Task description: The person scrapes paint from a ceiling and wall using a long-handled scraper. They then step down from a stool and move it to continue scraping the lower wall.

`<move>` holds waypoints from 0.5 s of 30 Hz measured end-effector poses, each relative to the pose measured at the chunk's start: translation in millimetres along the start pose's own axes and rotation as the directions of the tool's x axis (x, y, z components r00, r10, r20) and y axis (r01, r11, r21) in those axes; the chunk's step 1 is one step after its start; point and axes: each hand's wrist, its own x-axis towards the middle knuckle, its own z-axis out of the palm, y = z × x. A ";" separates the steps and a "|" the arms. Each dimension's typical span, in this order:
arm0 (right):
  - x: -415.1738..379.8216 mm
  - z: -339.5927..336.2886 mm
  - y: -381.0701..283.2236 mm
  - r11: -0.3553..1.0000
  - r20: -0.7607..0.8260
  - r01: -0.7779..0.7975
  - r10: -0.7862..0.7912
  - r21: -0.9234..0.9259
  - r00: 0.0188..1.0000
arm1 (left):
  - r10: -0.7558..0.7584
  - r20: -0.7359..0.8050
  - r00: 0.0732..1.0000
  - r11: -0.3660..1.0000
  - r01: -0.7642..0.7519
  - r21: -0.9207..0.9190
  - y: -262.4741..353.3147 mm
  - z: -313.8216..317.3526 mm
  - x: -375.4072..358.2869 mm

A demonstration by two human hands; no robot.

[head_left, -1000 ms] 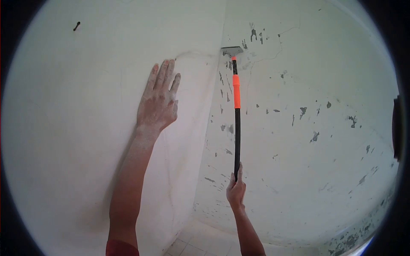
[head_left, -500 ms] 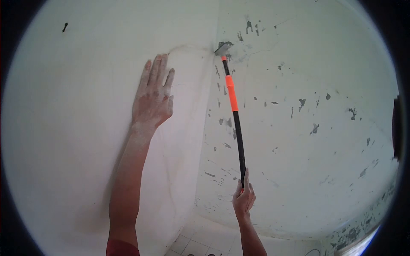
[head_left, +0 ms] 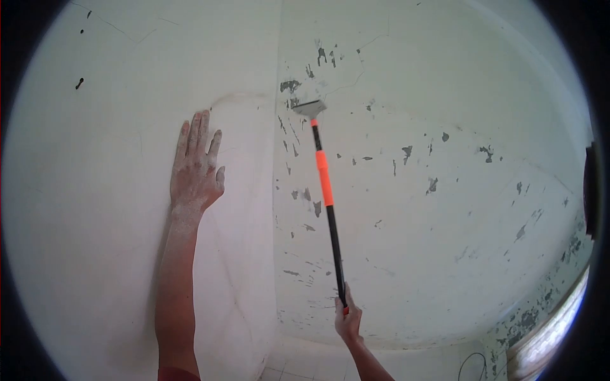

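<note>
My left hand (head_left: 194,168), coated in pale dust, lies flat with its fingers extended against the smooth white wall (head_left: 121,209). My right hand (head_left: 347,319) is wrapped round the lower end of a long-handled scraper (head_left: 333,238), black with an orange sleeve. The tool rises from that hand, tilted slightly left. Its wide metal blade overlaps the pale green wall (head_left: 394,260) near the corner, just below a dark chipped patch (head_left: 290,86). Grey spots of lost paint dot that wall around the blade.
Between the two walls runs a vertical corner (head_left: 276,165). Pale floor tiles (head_left: 305,368) show at the bottom, with a thin dark cable (head_left: 471,365) to the right. A bright opening (head_left: 549,330) is at lower right, and a dark object (head_left: 592,190) juts in at the right edge.
The view has shifted right and slightly up. The scraper's blade has moved right and down from the corner, away from the dark chipped patch. My left hand stays flat on the wall.
</note>
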 end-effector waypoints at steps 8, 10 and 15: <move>57.1 -51.8 -49.1 0.952 -0.031 -0.107 0.121 0.285 0.992 | 0.001 0.026 1.000 1.000 -0.001 0.014 0.2 -3.1 2.1; 69.8 -70.0 -68.6 0.954 -0.068 -0.103 0.127 0.280 0.990 | 0.003 0.031 1.000 1.000 -0.004 0.021 0.2 -4.4 -0.2; 125.3 -106.6 -108.0 0.982 -0.143 -0.018 0.045 0.187 0.989 | 0.008 0.006 1.000 1.000 -0.008 -0.014 -1.4 2.5 -0.5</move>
